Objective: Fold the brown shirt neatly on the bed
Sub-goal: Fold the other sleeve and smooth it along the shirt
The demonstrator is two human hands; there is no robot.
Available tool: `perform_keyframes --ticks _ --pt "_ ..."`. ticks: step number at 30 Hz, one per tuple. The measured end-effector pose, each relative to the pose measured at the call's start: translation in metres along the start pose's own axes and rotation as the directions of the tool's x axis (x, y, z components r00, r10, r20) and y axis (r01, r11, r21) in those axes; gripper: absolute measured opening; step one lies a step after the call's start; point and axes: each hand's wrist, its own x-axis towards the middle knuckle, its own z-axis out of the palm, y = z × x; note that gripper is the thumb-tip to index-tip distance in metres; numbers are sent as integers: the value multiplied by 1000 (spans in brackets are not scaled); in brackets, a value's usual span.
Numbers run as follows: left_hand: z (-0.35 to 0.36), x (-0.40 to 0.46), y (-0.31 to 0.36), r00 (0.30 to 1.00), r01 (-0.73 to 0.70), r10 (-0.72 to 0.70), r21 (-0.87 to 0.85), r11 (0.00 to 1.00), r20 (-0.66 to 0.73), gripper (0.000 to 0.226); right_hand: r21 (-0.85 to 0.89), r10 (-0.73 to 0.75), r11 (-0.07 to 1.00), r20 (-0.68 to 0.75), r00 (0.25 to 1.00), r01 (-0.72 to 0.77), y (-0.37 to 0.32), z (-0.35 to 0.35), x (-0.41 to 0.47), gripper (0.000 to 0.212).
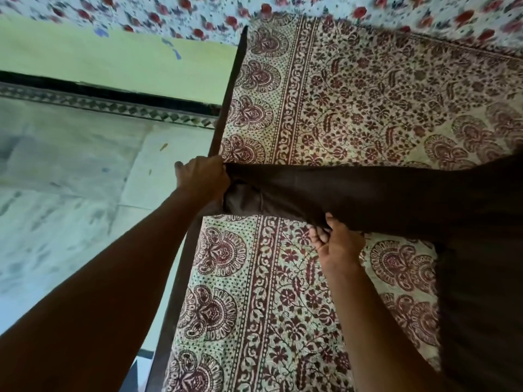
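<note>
Head view: brown shirt perhaps cut off.

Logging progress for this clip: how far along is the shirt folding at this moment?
Early stage. Done: the brown shirt is on the bed's printed sheet. In hand: the left hand grips the end of a stretched sleeve at the bed's edge, while the right hand pinches its lower edge further along. Left: no neat fold is visible yet; the shirt's body runs out of frame at right, so its state cannot be judged.
</note>
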Motion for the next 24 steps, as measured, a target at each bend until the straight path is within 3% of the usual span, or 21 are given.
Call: perform_keyframes --ticks 4,6,9,11,13,15,17,18,19,21,23,24 --pt "-1 -7 5 999 -32 21 264 964 45 40 -93 -68 994 -57 996 63 3 -1 -3 23" --pt "6 -16 11 998 -34 49 323 946 -39 50 -159 -58 986 -74 996 46 4 -3 -4 23" --pt "16 -32 35 955 -174 216 205 963 -205 54 -240 -67 969 -46 997 54 5 -16 -7 20" --pt "31 -43 58 901 -401 403 51 915 -160 57 -433 -248 880 -72 966 193 8 -30 -14 23" --pt "58 -56 72 867 -498 494 -57 866 -72 62 -639 -569 637 -14 822 431 9 -43 -19 23" --pt "84 -64 67 907 -422 420 -72 904 -40 71 -683 -790 315 196 581 659 3 -51 -18 20" --pt "98 -69 56 949 -314 310 -74 947 -57 76 -700 -835 -33 411 366 713 -8 -55 -3 26" --pt "99 -69 53 959 -281 277 -78 957 -62 78 -723 -815 -167 484 318 670 -15 -56 10 36" --pt "99 -69 52 964 -262 258 -81 962 -60 79 -758 -788 -260 525 322 598 -22 -55 21 48" --pt "93 -68 57 971 -236 233 -81 968 -54 83 -816 -691 -348 556 462 462 -33 -48 36 62" --pt "91 -66 59 987 -157 154 -97 983 -37 91 -755 -474 -466 653 590 461 -38 -41 46 70" --pt "89 -65 60 994 -107 105 -109 988 -23 96 -660 -344 -563 734 585 497 -37 -40 51 72"
